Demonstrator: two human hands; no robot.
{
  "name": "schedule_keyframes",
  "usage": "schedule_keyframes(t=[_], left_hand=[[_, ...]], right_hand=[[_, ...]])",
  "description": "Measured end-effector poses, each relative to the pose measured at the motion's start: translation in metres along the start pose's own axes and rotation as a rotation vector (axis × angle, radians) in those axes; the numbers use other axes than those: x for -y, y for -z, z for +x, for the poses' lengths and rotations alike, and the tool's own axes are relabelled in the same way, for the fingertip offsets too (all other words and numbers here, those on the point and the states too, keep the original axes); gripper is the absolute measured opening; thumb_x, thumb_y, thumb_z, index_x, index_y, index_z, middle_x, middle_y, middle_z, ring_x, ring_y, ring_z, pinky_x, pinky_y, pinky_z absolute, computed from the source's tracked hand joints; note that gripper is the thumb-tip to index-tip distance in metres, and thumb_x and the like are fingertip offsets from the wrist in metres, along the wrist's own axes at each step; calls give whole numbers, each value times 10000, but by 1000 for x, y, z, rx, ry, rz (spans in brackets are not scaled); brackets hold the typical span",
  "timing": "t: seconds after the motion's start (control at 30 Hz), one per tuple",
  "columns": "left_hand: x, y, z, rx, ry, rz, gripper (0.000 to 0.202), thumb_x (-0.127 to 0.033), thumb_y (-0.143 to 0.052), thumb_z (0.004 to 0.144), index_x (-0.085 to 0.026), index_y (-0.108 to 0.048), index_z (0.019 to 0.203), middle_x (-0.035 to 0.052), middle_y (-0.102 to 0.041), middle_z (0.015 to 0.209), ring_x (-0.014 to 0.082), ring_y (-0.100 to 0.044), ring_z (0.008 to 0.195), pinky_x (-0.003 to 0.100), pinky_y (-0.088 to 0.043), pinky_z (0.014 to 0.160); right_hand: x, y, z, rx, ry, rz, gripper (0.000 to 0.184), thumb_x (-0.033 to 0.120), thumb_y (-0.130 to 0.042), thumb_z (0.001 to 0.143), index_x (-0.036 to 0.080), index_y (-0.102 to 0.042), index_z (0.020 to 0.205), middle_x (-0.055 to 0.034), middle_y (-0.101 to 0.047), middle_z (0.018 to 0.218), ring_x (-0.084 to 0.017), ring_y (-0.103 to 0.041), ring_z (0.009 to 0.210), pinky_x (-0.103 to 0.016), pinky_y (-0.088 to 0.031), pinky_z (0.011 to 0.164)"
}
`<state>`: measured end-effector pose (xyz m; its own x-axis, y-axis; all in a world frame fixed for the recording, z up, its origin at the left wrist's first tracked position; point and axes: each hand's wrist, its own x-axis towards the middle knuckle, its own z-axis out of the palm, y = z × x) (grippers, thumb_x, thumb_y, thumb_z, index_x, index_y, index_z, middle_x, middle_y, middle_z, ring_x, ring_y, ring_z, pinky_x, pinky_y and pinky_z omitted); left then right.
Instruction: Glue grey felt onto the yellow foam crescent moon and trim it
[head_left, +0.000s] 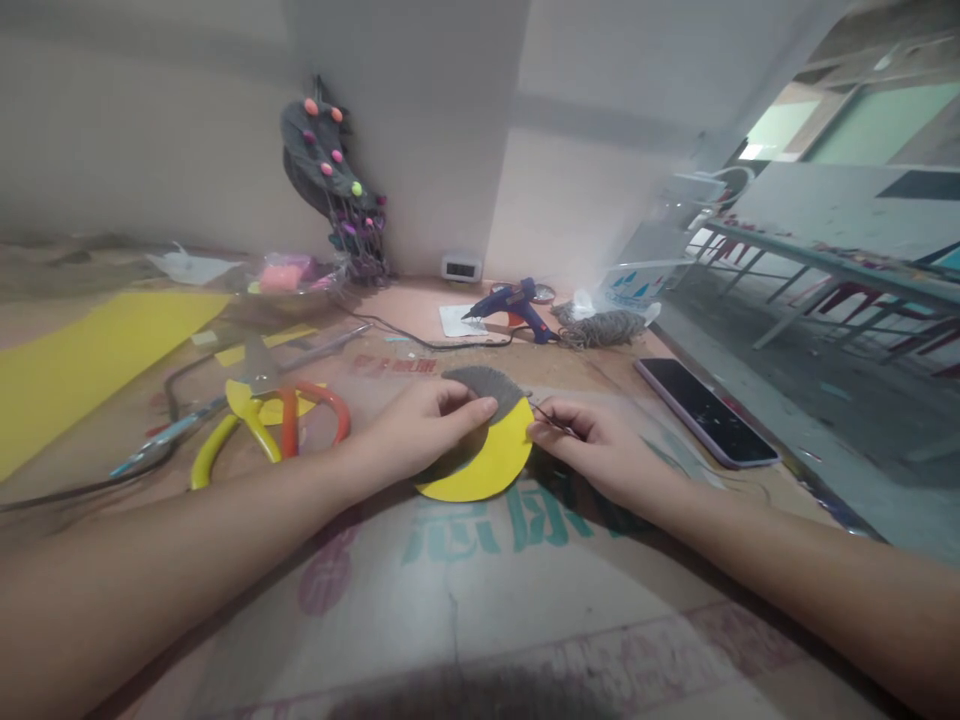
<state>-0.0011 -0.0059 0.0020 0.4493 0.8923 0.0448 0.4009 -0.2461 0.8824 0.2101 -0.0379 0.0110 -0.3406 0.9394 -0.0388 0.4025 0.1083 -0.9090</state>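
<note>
Both bare forearms enter from the lower corners, the left forearm point(187, 540) from 8 o'clock and the right forearm point(810, 570) from 4 o'clock, converging at centre. The left hand point(427, 428) lies palm down, wrist straight, fingers point(480, 408) extended together toward 3 o'clock. The right hand point(600, 450) is knuckles up, fingers curled, thumb and forefinger pinched closed, tips toward 9 o'clock. The hands lie near each other, not touching.

A craft workroom: a cardboard-covered tabletop point(465, 600) carries a blue hot-glue gun point(514, 305), orange- and yellow-handled scissors point(270, 420), yellow paper sheets point(82, 360) and grey yarn point(600, 327).
</note>
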Motion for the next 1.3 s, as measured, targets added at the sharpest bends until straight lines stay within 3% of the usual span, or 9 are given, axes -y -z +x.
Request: schedule_keyframes(t=[0.3,0.6,0.77,0.9,1.0,1.2,1.3], left_hand=[[-3,1,-1,5,-114,-86,432,-494,-459,898,-168,-554,632,-10,-499,577,97,-423,510,218,-318,465],[-4,1,-1,-8,-80,-7,313,-410,-516,853,-165,-572,666,-4,-550,626,115,-476,570,226,-359,507],[-4,2,-2,5,-47,-134,255,-350,-522,841,-164,-589,679,-1,-574,646,115,-495,579,232,-376,538],[0,2,0,3,-46,-217,368,-456,-532,851,-151,-610,660,21,-603,654,125,-519,608,249,-400,583],[2,2,0,-10,-21,-247,429,-520,-519,858,-151,-594,652,6,-559,600,110,-477,543,240,-365,516],[2,1,-1,0,-7,-194,395,-516,-556,842,-148,-612,708,-1,-578,623,111,-495,551,225,-373,504],[1,1,-1,-21,-12,-168,375,-496,-553,844,-150,-616,712,-2,-583,631,114,-505,560,222,-381,506]], right_hand=[[3,0,2,-15,21,107,357,499,-616,816,167,-536,710,33,-461,655,-89,-410,589,-234,-339,559],[2,1,2,-16,0,87,357,517,-614,807,171,-545,750,19,-487,690,-105,-435,622,-247,-350,575],[-3,2,2,22,18,145,335,495,-610,827,163,-567,806,19,-485,705,-96,-426,612,-241,-335,559],[-4,2,2,29,18,133,345,501,-611,825,159,-572,801,13,-503,698,-99,-446,611,-239,-356,553],[-4,2,2,33,-9,90,362,520,-610,817,161,-565,797,17,-494,673,-98,-443,589,-234,-356,527],[-1,2,1,58,-50,26,394,555,-567,840,165,-549,790,27,-469,632,-89,-421,540,-224,-330,488],[0,2,0,48,8,-51,369,537,-531,874,176,-543,798,17,-493,655,-103,-454,563,-234,-364,504]])
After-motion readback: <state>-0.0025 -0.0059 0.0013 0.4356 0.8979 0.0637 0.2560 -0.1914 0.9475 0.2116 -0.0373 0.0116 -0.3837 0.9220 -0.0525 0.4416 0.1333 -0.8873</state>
